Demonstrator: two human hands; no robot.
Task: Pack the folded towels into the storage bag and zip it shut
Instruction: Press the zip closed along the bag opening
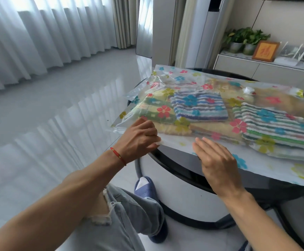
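Both hands (pixel 138 136) (pixel 214 158) on the towel-filled storage bag (pixel 220 84)

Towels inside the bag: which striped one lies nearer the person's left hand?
The blue-and-white striped towel, mid-bag. The other striped towel has green stripes and lies farther right, away from the left hand, in the bag.

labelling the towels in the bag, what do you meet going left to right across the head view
green and yellow towel → blue striped towel → green striped towel, all inside the flowered storage bag
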